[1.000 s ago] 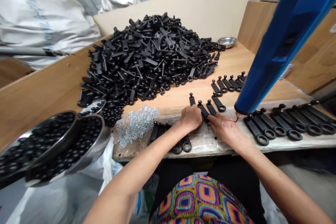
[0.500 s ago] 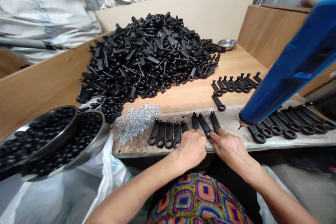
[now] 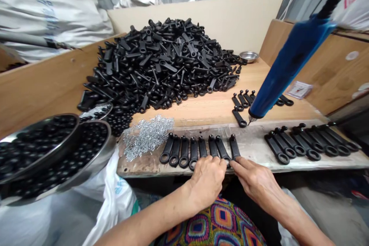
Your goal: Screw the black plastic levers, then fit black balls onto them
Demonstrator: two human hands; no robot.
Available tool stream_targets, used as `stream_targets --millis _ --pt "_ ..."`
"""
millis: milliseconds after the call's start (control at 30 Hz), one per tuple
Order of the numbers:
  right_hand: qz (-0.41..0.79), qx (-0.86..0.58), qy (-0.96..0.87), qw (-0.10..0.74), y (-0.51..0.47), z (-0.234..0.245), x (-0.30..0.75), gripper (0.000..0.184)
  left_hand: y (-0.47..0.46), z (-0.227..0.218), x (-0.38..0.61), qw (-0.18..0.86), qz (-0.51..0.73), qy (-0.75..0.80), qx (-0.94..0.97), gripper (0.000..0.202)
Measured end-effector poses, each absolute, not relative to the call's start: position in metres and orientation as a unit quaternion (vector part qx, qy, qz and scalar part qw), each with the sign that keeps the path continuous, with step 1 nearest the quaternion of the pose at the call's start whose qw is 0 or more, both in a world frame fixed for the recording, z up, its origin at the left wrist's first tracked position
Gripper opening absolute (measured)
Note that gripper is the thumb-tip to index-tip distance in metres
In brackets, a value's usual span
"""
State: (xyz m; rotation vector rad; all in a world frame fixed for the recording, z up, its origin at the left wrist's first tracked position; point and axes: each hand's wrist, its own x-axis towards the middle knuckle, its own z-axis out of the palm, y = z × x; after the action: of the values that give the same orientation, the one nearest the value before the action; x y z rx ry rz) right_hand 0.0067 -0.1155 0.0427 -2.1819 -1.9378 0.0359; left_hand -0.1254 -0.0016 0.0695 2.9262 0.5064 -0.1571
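My left hand and my right hand rest side by side at the near edge of the worn board. Their fingertips touch the ring ends of black plastic handles in a row laid parallel on the board. The left fingers are curled onto the row's right-hand pieces. The right fingers reach out flat to the last piece. A second row of the same handles lies further right. A blue hanging power screwdriver dangles above, tip near a loose handle.
A big heap of black handles fills the wooden bench's middle. A pile of small metal screws lies left of the row. Steel bowls of black knobs stand at left; a small steel dish sits at the back.
Both hands have pulled several handles back from the bench onto the board's near edge, lengthening the row. The blue screwdriver has swung left and further away.
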Motion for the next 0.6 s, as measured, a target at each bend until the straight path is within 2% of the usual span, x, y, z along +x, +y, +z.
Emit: stream_targets --millis 200,267,333,467,600 --pt "0.066 -0.704 -0.673 0.217 -0.124 0.049 0.025 0.023 0.001 0.065 -0.134 0.085 -0.037 0.154 0.984 0.023" --pt "0.042 -0.716 -0.657 0.232 -0.125 0.052 0.041 0.022 0.003 0.068 -0.135 0.083 -0.032 0.148 0.985 0.019" --pt "-0.012 -0.755 -0.627 0.19 -0.119 0.055 0.06 0.021 0.002 0.072 -0.134 0.084 -0.024 0.149 0.985 0.016" --pt "-0.085 -0.82 -0.564 0.036 -0.091 0.057 0.093 0.025 -0.005 0.077 -0.123 0.071 0.001 0.111 0.991 0.013" --pt "-0.078 -0.837 -0.542 -0.017 -0.059 0.055 0.107 0.03 -0.015 0.071 -0.103 0.031 0.035 0.059 0.997 0.014"
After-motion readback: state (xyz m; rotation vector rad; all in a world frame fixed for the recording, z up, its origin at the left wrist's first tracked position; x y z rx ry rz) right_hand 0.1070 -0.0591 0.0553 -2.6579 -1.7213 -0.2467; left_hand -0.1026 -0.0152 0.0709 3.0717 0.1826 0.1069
